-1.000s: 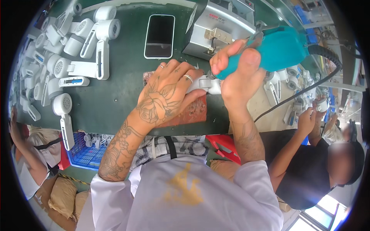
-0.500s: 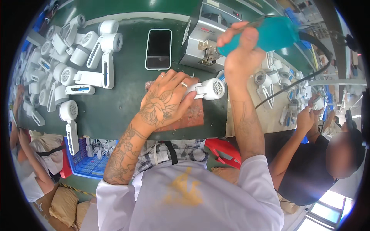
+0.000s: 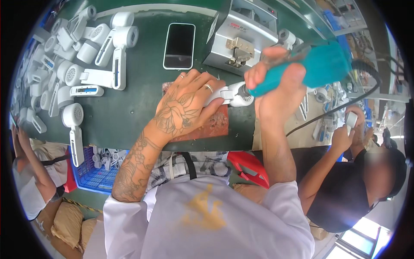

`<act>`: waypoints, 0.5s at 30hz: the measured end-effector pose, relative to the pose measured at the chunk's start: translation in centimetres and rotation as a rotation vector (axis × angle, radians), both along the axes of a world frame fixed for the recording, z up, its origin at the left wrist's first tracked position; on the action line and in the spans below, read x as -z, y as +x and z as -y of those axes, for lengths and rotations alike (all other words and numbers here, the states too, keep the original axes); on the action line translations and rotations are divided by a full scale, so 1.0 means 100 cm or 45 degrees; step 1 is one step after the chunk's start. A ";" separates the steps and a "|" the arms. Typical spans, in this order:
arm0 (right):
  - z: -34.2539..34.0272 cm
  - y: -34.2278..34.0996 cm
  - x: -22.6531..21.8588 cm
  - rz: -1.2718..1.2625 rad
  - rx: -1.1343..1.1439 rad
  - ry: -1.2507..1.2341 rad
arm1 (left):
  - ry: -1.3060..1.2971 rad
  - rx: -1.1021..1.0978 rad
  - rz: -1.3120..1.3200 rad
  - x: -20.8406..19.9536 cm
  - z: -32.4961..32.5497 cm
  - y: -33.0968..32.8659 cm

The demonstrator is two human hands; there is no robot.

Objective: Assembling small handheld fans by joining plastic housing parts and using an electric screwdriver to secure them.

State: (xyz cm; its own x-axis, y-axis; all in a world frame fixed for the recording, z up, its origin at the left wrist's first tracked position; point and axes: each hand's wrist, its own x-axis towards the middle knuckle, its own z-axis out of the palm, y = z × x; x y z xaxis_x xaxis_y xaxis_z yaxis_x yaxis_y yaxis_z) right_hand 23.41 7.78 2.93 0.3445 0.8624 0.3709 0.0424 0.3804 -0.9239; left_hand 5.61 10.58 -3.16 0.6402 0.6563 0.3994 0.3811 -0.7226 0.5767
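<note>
Left hand (image 3: 185,105) pins a white handheld-fan housing (image 3: 233,94) on the brown pad (image 3: 213,125) while right hand (image 3: 276,86), fist-wrapped around the teal electric screwdriver (image 3: 315,69), drives at three o'clock; finished housings (image 3: 92,56) piled at ten o'clock suggest mid-batch.

Bright, even daylight fills my view, and it seems strongest at the lower right, where a pale window patch is washed out. The dark green tabletop (image 3: 138,99) takes soft, short shadows under the white plastic handheld fan housings (image 3: 103,56). A dull sheen of glare sits on the black glass smartphone (image 3: 179,45). The fisheye lens bends straight edges near the rim, and a black ring frames everything. My right hand (image 3: 276,93) and its teal power tool (image 3: 319,67) look slightly soft.
</note>
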 end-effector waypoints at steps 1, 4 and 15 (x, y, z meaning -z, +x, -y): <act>0.007 -0.003 0.002 0.021 -0.025 -0.021 | 0.009 0.000 -0.002 0.000 0.001 0.000; 0.011 -0.004 0.010 0.049 -0.001 -0.029 | 0.002 0.008 -0.031 0.002 0.000 -0.002; 0.012 -0.005 0.024 -0.033 -0.050 -0.028 | 0.014 0.008 -0.060 -0.001 0.002 0.003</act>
